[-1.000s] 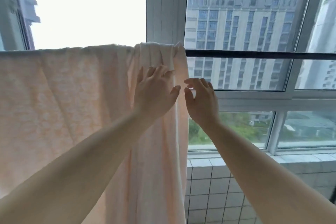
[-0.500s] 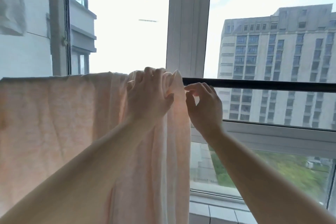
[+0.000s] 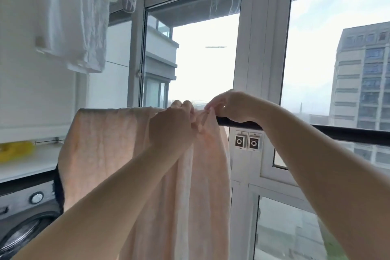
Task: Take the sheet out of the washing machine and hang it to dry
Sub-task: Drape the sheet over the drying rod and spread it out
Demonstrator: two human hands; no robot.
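Note:
A pale peach sheet (image 3: pixel 105 145) hangs over a black rail (image 3: pixel 341 133) that crosses in front of the windows. Its right part is bunched into folds near the middle of the rail. My left hand (image 3: pixel 173 126) grips the bunched top of the sheet at the rail. My right hand (image 3: pixel 230 110) sits on top of the rail just to the right and pinches the sheet's right edge between fingertips. The grey washing machine (image 3: pixel 23 221) stands at the lower left, its door partly in view.
White clothes (image 3: pixel 78 17) hang from above at the upper left. A white counter (image 3: pixel 27 167) over the washing machine carries a yellow object (image 3: pixel 14 150). Two wall sockets (image 3: pixel 247 141) sit on the window frame below the rail. Tall windows fill the right.
My view has swung up and to the left, bringing in the washing machine and hanging clothes. My right hand rose from beside the sheet onto the rail and now pinches its edge.

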